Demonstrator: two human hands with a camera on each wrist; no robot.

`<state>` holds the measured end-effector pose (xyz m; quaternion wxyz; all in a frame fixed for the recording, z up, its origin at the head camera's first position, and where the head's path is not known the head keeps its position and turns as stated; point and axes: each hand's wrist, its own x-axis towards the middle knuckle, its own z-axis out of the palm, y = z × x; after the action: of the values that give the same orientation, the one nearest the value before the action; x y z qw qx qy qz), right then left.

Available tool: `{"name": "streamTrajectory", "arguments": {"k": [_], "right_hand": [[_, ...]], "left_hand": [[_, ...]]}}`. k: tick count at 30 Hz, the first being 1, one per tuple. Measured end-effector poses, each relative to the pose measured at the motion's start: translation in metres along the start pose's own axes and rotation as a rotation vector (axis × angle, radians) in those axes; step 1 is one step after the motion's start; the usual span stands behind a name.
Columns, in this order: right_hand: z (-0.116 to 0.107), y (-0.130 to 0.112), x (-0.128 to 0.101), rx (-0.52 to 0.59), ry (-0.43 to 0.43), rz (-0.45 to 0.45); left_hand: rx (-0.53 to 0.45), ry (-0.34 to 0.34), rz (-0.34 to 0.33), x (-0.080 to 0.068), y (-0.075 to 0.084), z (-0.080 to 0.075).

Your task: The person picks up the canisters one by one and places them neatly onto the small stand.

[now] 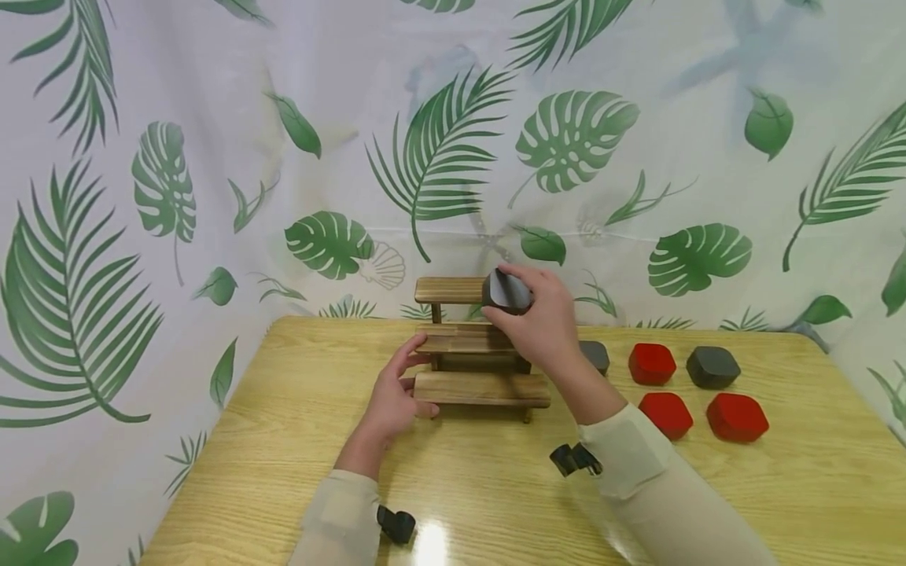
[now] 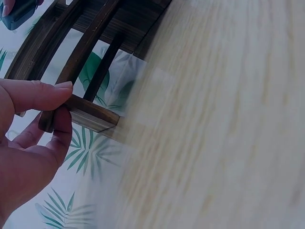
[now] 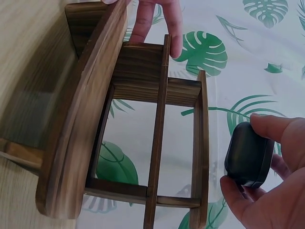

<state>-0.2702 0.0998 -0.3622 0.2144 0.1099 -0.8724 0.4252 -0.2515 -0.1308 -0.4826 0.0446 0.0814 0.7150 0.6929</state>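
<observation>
Left hand (image 1: 392, 399) pinches the wooden rack (image 1: 476, 366); right hand (image 1: 541, 314) grips a grey box (image 1: 506, 291) above its top step.

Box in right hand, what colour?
Dark grey box, clearest in the head view; right hand holds it.

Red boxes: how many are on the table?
3. One red box sits in the back row between two grey ones; two more lie in the front row. The right forearm could hide another.
</observation>
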Motion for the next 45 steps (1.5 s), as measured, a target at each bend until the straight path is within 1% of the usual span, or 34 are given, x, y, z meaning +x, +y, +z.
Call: {"name": "streamTrajectory", "arguments": {"k": [5,6,12,13,22,27,30,40,45], "right_hand": [[0.008,-0.001,0.006,-0.01,0.003,-0.005],[0.009,-0.002,0.007,-0.012,0.003,-0.004],[0.018,-0.007,0.016,0.009,-0.008,-0.018],[0.02,-0.008,0.018,0.012,-0.01,-0.021],[0.039,-0.007,0.029,0.02,-0.035,-0.022],[0.049,-0.007,0.03,0.012,-0.025,-0.028],[0.054,-0.008,0.032,0.011,-0.02,-0.029],[0.062,-0.011,0.04,0.005,-0.02,-0.035],[0.067,-0.011,0.042,0.014,-0.033,-0.04]], "left_hand": [[-0.01,-0.015,0.01,-0.001,0.001,-0.002],[-0.013,-0.021,0.008,-0.002,0.005,-0.001],[-0.019,-0.033,-0.002,-0.002,0.007,-0.003],[-0.017,-0.032,0.003,0.0,0.003,-0.004],[-0.007,-0.035,-0.004,0.003,0.003,-0.006],[-0.01,-0.042,-0.017,0.002,0.002,-0.009],[-0.008,-0.051,-0.005,0.001,0.002,-0.01],[-0.037,-0.048,0.01,0.0,0.004,-0.01],[-0.041,-0.05,0.012,0.0,0.002,-0.011]]}}
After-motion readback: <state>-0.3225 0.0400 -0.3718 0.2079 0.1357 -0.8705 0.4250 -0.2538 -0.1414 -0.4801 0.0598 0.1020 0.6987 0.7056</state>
